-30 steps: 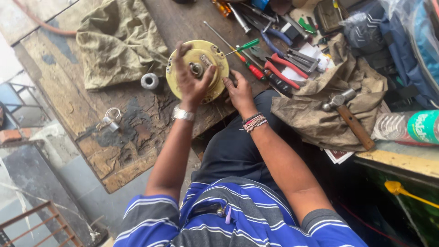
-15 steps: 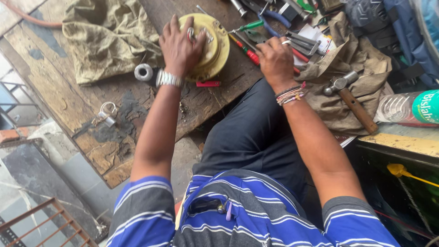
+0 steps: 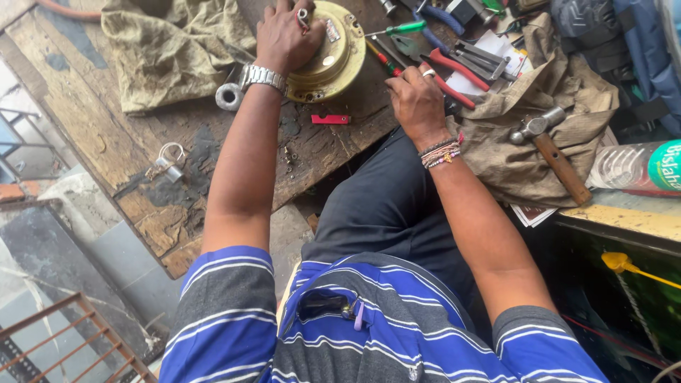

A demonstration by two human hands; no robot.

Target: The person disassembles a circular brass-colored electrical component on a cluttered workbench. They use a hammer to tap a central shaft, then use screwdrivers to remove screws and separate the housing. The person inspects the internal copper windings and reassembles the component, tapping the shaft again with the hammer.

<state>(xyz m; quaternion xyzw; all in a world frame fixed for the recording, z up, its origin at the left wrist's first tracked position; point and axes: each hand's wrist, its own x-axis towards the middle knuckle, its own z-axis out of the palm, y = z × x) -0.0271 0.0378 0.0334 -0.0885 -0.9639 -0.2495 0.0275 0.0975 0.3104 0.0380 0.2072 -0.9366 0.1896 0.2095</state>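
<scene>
The left hand [image 3: 284, 39] rests its grip clasped over the round yellow metal housing [image 3: 333, 53], which lies on the wooden surface [image 3: 92, 135] at twelve o'clock. The right hand [image 3: 417, 99], at two o'clock, is clenched beside red-handled pliers [image 3: 454, 78]; what it grasps cannot be told.

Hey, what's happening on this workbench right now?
A person is working at a worn wooden bench. The left hand rests on top of a round yellow metal housing. The right hand is closed among the pliers and screwdrivers beside it; what it grips is hidden. A hammer lies on a cloth to the right.
</scene>
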